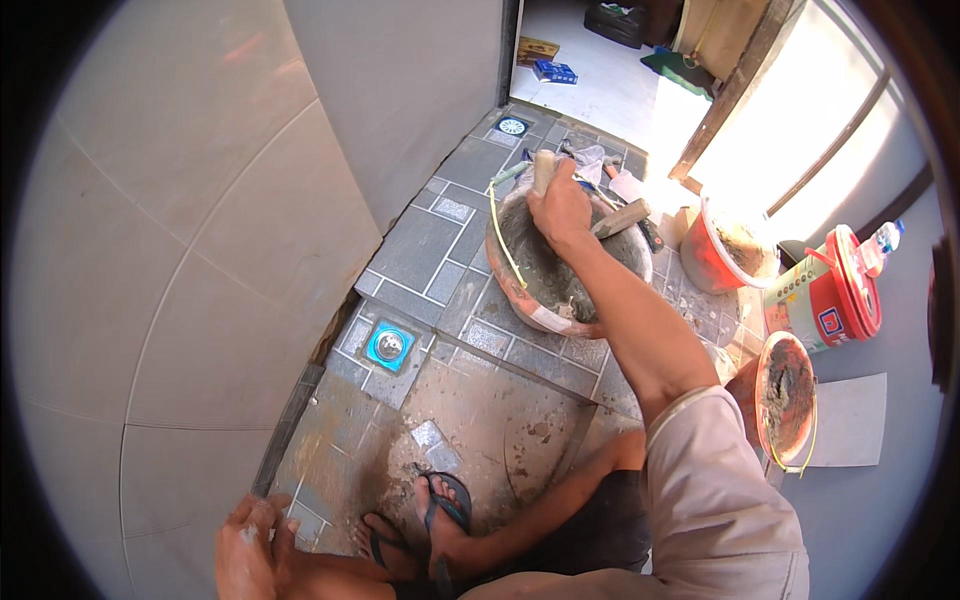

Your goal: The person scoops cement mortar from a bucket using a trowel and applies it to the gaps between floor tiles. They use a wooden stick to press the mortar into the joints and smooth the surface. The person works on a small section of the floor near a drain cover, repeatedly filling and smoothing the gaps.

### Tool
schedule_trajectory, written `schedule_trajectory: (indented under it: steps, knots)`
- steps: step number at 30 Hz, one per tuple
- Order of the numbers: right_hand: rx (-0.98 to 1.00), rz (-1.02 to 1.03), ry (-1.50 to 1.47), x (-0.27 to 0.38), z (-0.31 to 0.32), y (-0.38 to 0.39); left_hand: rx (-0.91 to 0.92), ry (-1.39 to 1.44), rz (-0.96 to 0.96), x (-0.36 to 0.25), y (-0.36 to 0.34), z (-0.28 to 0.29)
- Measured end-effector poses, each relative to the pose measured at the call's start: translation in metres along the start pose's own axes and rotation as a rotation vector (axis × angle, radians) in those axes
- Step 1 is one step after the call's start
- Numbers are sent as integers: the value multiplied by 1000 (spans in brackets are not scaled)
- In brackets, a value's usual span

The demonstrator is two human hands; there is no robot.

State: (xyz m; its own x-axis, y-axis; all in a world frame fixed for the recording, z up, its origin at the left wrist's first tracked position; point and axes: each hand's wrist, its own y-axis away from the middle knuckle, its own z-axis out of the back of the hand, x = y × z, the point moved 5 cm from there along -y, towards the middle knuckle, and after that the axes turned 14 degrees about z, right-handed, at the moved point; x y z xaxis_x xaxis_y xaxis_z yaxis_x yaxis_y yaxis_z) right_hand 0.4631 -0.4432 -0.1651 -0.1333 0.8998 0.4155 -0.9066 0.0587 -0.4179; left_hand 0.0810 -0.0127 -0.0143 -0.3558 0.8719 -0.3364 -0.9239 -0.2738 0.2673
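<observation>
My right hand (562, 208) reaches over a wide round bucket (545, 316) of wet grey mortar (537, 245). Its fingers are wrapped round a wooden handle (543, 172) that points up; the tool's working end is hidden, so I cannot tell its kind. Beside that hand, a second light wooden handle (622, 218) slants over the bucket's right side. At the lower left, my left hand (250, 550), smudged with mortar, is near the wall's foot. Its fingers are slightly bent and apart, with nothing visible in them.
A floor drain with a blue surround (389, 345) lies near the left wall, and another drain (512, 126) near the doorway. On the right stand a red bucket (712, 250), a lidded pail (815, 290) and an orange mortar bucket (765, 390). A tiled step edge (500, 368) crosses the floor.
</observation>
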Motion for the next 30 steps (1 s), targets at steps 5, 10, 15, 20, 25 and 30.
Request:
schedule_trajectory:
  steps: [5,10,15,20,25,30]
  knots:
    - [-237,184,-70,20,108,24,-46,-32,-30,4,-1,-6]
    - [-124,169,-244,10,132,41,-126,-81,-169,1,-2,-6]
    - [64,187,89,15,135,51,-3,-52,-168,-17,-5,-5]
    - [764,176,484,27,107,56,-130,-40,-283,-14,5,-4]
    - [744,229,599,15,107,73,-95,47,-238,-9,7,-1]
    - [776,209,553,22,107,80,-73,38,-186,2,5,0]
